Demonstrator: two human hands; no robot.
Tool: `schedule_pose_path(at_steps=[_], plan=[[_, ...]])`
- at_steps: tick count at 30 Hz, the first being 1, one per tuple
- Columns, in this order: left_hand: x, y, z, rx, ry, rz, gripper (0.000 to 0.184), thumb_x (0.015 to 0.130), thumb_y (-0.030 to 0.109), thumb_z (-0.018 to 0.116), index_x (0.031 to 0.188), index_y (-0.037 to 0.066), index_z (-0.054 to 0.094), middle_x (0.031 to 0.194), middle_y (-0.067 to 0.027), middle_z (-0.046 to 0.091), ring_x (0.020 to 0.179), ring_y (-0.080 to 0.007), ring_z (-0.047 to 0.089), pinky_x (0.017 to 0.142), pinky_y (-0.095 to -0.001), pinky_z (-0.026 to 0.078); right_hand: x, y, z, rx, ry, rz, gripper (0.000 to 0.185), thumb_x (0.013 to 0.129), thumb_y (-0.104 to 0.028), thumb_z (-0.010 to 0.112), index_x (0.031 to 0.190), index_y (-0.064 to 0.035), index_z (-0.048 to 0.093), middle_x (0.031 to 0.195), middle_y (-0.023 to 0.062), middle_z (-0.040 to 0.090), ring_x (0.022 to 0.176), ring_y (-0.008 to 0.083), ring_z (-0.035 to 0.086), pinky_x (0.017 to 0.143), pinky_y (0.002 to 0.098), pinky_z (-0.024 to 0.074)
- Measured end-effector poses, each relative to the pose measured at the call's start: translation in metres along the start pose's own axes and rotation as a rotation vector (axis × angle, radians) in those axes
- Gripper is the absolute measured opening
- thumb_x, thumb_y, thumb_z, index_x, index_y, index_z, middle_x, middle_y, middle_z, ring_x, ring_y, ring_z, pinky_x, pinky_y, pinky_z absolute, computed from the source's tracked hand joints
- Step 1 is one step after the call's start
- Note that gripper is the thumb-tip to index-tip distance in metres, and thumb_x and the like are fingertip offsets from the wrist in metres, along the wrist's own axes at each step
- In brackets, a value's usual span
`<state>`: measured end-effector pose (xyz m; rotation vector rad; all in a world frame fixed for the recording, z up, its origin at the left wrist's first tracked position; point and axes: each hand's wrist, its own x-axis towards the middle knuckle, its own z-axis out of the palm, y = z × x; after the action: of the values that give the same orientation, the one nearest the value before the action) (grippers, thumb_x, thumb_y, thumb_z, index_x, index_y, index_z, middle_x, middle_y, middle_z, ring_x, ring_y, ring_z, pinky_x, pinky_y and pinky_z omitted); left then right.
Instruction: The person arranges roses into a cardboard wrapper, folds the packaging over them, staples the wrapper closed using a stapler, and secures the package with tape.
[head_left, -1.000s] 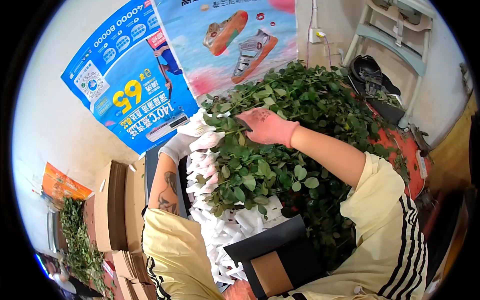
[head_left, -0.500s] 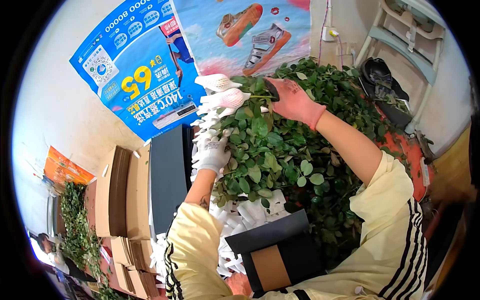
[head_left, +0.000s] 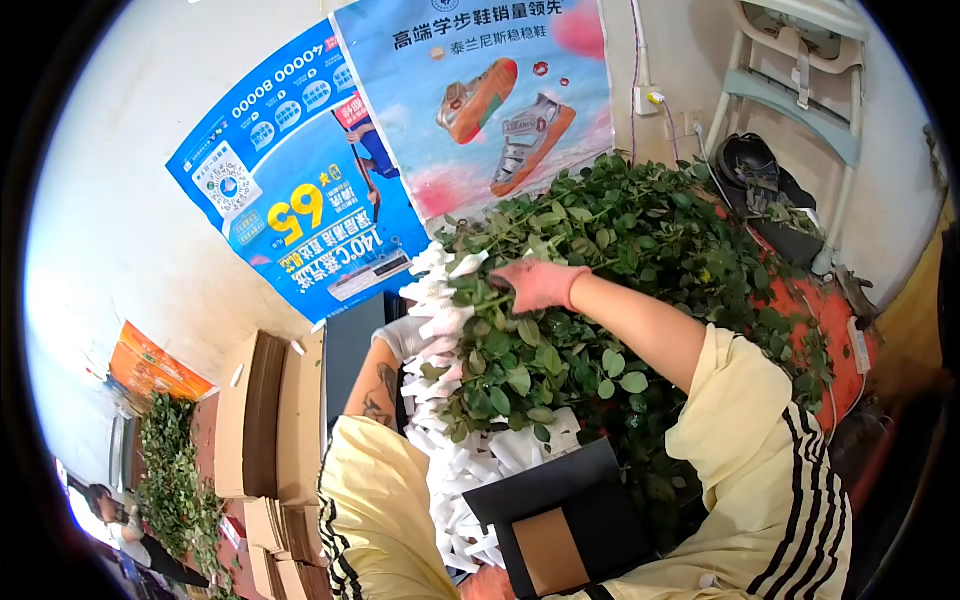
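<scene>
My right hand (head_left: 542, 286), in a pinkish-red glove, has its fingers curled round a leafy rose stem at the left side of the green pile. A white netted bud (head_left: 468, 264) points left just beyond the fingertips. My left hand (head_left: 403, 336), in a whitish glove, reaches in beside the row of white-sleeved buds (head_left: 440, 322); its fingers are hidden among them. The leafy stems (head_left: 560, 345) lie heaped with their covered heads to the left. Loose white sleeves (head_left: 470, 470) are piled below the heads.
A black box with a brown band (head_left: 548, 550) is close to my body. Cardboard sheets (head_left: 250, 415) stand at left, near a dark panel (head_left: 350, 350). A folded chair (head_left: 795, 90) leans at back right. Another person (head_left: 130, 530) is at far left.
My right hand has come down and left toward the heap with the netted buds. My left hand has shifted in behind the sleeved heads. The camera view has tilted upward.
</scene>
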<state>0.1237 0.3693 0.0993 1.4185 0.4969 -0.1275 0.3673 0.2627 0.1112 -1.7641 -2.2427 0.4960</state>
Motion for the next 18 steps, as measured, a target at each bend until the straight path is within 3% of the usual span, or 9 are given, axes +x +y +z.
schedule_pose_path(at_steps=[2, 5, 7, 9, 11, 12, 15, 16, 18], plan=[[-0.003, -0.011, 0.001, 0.341, 0.155, 0.072, 0.02, 0.093, 0.013, 0.051, 0.112, 0.008, 0.057, 0.073, -0.0017, 0.056, 0.06, -0.0105, 0.051, 0.061, -0.0277, 0.047, 0.013, 0.01, 0.021, 0.017, -0.066, 0.017, 0.068, 0.066, -0.025, 0.069, 0.127, -0.0062, 0.047, 0.121, 0.0213, 0.055, 0.11, 0.0347, 0.055, 0.092, 0.0396, 0.0445], [0.006, -0.043, -0.019, 0.346, 0.165, -0.038, 0.02, 0.09, 0.011, 0.056, 0.109, 0.008, 0.061, 0.089, -0.0058, 0.062, 0.081, -0.016, 0.059, 0.074, -0.0284, 0.049, 0.016, -0.005, 0.02, -0.126, -0.183, 0.089, 0.065, 0.074, -0.028, 0.061, 0.132, -0.0059, 0.043, 0.128, 0.0203, 0.051, 0.117, 0.0329, 0.05, 0.098, 0.0393, 0.04], [0.007, -0.054, -0.017, -0.401, 0.115, 0.054, 0.026, 0.089, 0.008, 0.057, 0.114, 0.007, 0.058, 0.095, -0.0076, 0.061, 0.085, -0.0181, 0.059, 0.075, -0.0287, 0.049, 0.028, 0.009, 0.04, -0.178, -0.099, 0.077, 0.06, 0.076, -0.028, 0.057, 0.131, -0.0062, 0.044, 0.128, 0.0204, 0.051, 0.119, 0.0336, 0.049, 0.1, 0.0397, 0.0381], [0.001, -0.043, 0.001, -0.407, 0.146, 0.067, 0.038, 0.088, 0.017, 0.061, 0.122, 0.005, 0.052, 0.1, -0.0097, 0.061, 0.089, -0.021, 0.06, 0.078, -0.0313, 0.049, 0.029, 0.011, 0.042, -0.224, -0.019, 0.063, 0.056, 0.079, -0.027, 0.053, 0.13, -0.0064, 0.045, 0.128, 0.0206, 0.05, 0.121, 0.0343, 0.047, 0.102, 0.0401, 0.0361], [-0.008, -0.03, 0.025, -0.624, 0.235, 0.263, 0.043, 0.089, 0.041, 0.057, 0.119, 0.011, 0.054, 0.087, -0.0025, 0.059, 0.068, -0.0125, 0.053, 0.051, -0.0252, 0.036, 0.02, 0.01, 0.025, -0.203, 0.1, 0.083, 0.05, 0.081, -0.027, 0.049, 0.127, -0.0069, 0.048, 0.126, 0.0215, 0.051, 0.12, 0.0365, 0.046, 0.103, 0.0416, 0.0344], [-0.023, -0.017, 0.027, -0.587, -0.052, 0.372, 0.056, 0.085, 0.052, 0.056, 0.123, 0.012, 0.051, 0.094, -0.0025, 0.06, 0.078, -0.0143, 0.057, 0.058, -0.0282, 0.042, 0.013, 0.007, 0.014, -0.168, 0.142, 0.104, 0.05, 0.08, -0.028, 0.05, 0.126, -0.0072, 0.048, 0.124, 0.0215, 0.052, 0.119, 0.0364, 0.047, 0.102, 0.0415, 0.0349], [-0.026, -0.029, 0.013, -0.231, 0.535, 0.39, 0.058, 0.088, 0.05, 0.054, 0.128, 0.009, 0.047, 0.096, -0.0032, 0.061, 0.081, -0.0146, 0.059, 0.07, -0.0283, 0.049, 0.002, 0.007, -0.016, -0.088, 0.194, 0.121, 0.051, 0.079, -0.031, 0.055, 0.124, -0.008, 0.049, 0.121, 0.0216, 0.054, 0.115, 0.0369, 0.049, 0.1, 0.0416, 0.0364], [-0.025, -0.036, 0.009, 0.027, 0.727, 0.256, 0.053, 0.09, 0.044, 0.054, 0.126, 0.004, 0.049, 0.101, -0.006, 0.061, 0.086, -0.0145, 0.06, 0.073, -0.0273, 0.049, 0.004, 0.015, -0.018, -0.104, 0.259, 0.121, 0.053, 0.078, -0.031, 0.057, 0.125, -0.008, 0.049, 0.122, 0.0217, 0.053, 0.116, 0.0367, 0.048, 0.1, 0.0414, 0.0365], [-0.027, -0.046, 0.018, 0.319, 0.77, 0.328, 0.049, 0.09, 0.037, 0.054, 0.124, 0.002, 0.051, 0.107, -0.009, 0.061, 0.095, -0.0175, 0.06, 0.082, -0.0291, 0.049, 0.001, 0.019, -0.028, -0.091, 0.33, 0.165, 0.058, 0.078, -0.033, 0.06, 0.128, -0.0073, 0.046, 0.127, 0.0221, 0.049, 0.12, 0.0363, 0.045, 0.101, 0.041, 0.036]])
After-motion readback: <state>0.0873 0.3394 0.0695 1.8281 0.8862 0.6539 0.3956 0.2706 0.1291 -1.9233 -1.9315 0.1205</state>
